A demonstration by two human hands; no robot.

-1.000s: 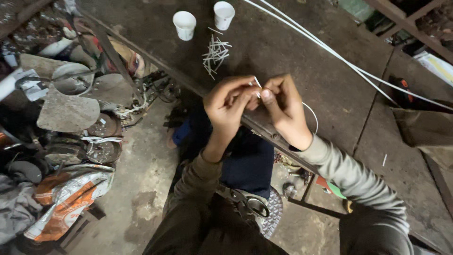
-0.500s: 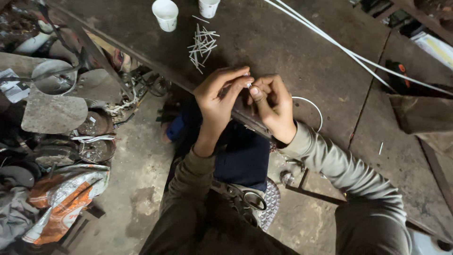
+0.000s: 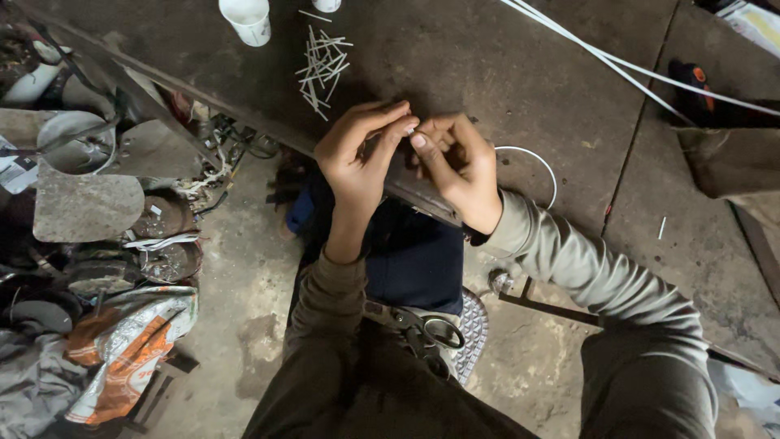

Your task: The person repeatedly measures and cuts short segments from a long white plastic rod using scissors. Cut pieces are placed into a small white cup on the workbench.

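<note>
Head view: left hand [image 3: 357,158] and right hand [image 3: 455,162] met at the counter [image 3: 504,73] edge, fingertips of both pinched shut on a small white wire piece [image 3: 412,130], mostly hidden. It looked light, thin and probably springy; best gripped near its ends. A white wire loop [image 3: 540,162] curved beside the right hand. Cut pieces [image 3: 321,69] lay near a white cup [image 3: 246,20].

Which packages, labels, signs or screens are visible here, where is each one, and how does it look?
Sack: on the floor at lower left, crumpled, orange and white with print.
Printed paper: at the left edge, small, white with dark marks.
Printed sheet: top right corner, flat, pale, only partly in view.
No signs or screens show.
</note>
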